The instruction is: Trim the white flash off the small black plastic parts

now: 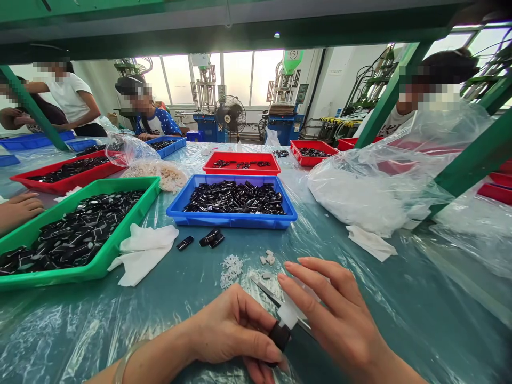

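Observation:
My left hand (234, 328) is closed around a small black plastic part (279, 336) near the bottom middle. My right hand (334, 314) pinches a small white piece (288, 314) fitted onto that part, with its other fingers stretched out; thin metal tweezers (266, 289) lie under it. Just beyond my hands are tiny white bits (231, 268) and grey bits (267, 259). Three loose black parts (211, 238) lie in front of a blue tray (232, 220) filled with black parts.
A green tray (138, 209) of black parts and white cloths (143, 250) are at the left. Red trays (241, 169) stand farther back. A large clear plastic bag (384, 181) fills the right. Another person's hand (18, 209) rests at the left; other people sit at the far side.

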`<state>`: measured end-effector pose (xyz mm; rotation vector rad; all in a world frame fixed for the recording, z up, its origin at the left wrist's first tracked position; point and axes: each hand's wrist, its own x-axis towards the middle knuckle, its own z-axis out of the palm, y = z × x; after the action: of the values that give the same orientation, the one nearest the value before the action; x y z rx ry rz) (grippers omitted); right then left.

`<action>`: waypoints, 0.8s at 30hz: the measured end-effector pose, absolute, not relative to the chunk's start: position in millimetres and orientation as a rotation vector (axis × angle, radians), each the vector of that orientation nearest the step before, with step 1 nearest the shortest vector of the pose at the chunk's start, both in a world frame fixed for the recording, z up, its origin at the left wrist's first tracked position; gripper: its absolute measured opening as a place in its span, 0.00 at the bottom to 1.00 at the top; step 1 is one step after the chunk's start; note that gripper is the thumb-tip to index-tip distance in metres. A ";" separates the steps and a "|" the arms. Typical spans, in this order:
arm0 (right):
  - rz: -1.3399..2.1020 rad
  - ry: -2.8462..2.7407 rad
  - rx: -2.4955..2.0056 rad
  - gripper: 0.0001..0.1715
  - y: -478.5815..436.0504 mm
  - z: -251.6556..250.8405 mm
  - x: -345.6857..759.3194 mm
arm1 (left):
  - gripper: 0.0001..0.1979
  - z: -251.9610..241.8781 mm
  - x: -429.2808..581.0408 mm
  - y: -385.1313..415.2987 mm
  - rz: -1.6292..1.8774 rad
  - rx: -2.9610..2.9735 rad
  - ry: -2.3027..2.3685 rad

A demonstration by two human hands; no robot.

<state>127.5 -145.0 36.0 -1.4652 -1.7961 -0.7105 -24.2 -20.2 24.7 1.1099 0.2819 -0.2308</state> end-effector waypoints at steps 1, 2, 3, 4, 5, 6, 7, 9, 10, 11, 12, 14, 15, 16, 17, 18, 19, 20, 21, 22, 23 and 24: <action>-0.691 -1.800 -1.466 0.18 -145.4 35.7 127.7 | 0.12 24.7 -24.5 -20.3 -0.228 1.109 0.280; -0.671 -1.806 -1.468 0.18 -145.9 35.5 128.1 | 0.12 24.7 -24.8 -20.3 -0.226 1.108 0.278; -0.658 -1.812 -1.465 0.18 -146.4 35.3 128.6 | 0.12 24.7 -25.0 -20.4 -0.224 1.106 0.277; -0.648 -1.823 -1.462 0.18 -146.9 35.2 129.2 | 0.12 24.7 -25.3 -20.4 -0.222 1.102 0.275; -0.645 -1.833 -1.455 0.18 -147.3 35.3 129.8 | 0.12 24.7 -25.4 -20.3 -0.223 1.101 0.273; -0.645 -1.845 -1.447 0.18 -147.6 35.5 130.5 | 0.12 24.9 -25.5 -20.2 -0.224 1.099 0.274; -0.645 -1.853 -1.440 0.18 -147.9 35.9 131.2 | 0.11 25.1 -25.5 -20.1 -0.227 1.096 0.275; -0.642 -1.859 -1.438 0.18 -148.6 37.0 132.3 | 0.11 25.6 -25.3 -20.0 -0.231 1.085 0.282; -0.635 -1.864 -1.443 0.18 -148.9 37.8 132.7 | 0.11 25.8 -25.3 -19.9 -0.231 1.079 0.286; -0.631 -1.869 -1.448 0.18 -149.3 38.6 133.1 | 0.12 25.9 -25.3 -19.9 -0.231 1.073 0.287; -0.626 -1.878 -1.454 0.18 -149.6 39.5 133.4 | 0.12 25.9 -25.4 -20.0 -0.230 1.071 0.286; -0.636 -1.893 -1.452 0.18 -150.2 41.2 133.9 | 0.12 25.7 -25.9 -20.0 -0.234 1.077 0.282; -0.645 -1.899 -1.447 0.18 -150.3 42.0 134.1 | 0.12 25.6 -26.1 -19.9 -0.238 1.083 0.279; -0.658 -1.902 -1.442 0.18 -150.4 42.7 134.3 | 0.12 25.5 -26.3 -19.8 -0.241 1.088 0.277; -0.671 -1.903 -1.437 0.18 -150.4 43.4 134.5 | 0.12 25.6 -26.4 -19.7 -0.242 1.093 0.277; -0.683 -1.906 -1.433 0.18 -150.2 44.0 134.6 | 0.12 25.6 -26.4 -19.6 -0.240 1.095 0.278; -0.698 -1.908 -1.429 0.18 -150.0 44.6 134.7 | 0.12 25.7 -26.4 -19.5 -0.236 1.096 0.278; -0.713 -1.912 -1.425 0.18 -149.6 45.1 134.8 | 0.12 25.8 -26.3 -19.4 -0.233 1.095 0.280; -0.731 -1.914 -1.420 0.18 -149.3 45.5 134.8 | 0.12 25.8 -26.1 -19.3 -0.232 1.093 0.281; -0.745 -1.916 -1.415 0.18 -148.9 45.8 134.8 | 0.12 25.7 -26.0 -19.2 -0.233 1.091 0.281; -0.758 -1.917 -1.410 0.18 -148.6 46.0 134.7 | 0.12 25.5 -25.9 -19.1 -0.237 1.092 0.281; -0.767 -1.915 -1.406 0.18 -148.4 46.1 134.6 | 0.12 25.3 -25.8 -19.0 -0.240 1.093 0.280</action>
<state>134.6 -148.4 46.1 -1.4062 -1.9155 -0.7673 -25.8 -19.0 25.3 1.0935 0.2803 -0.2402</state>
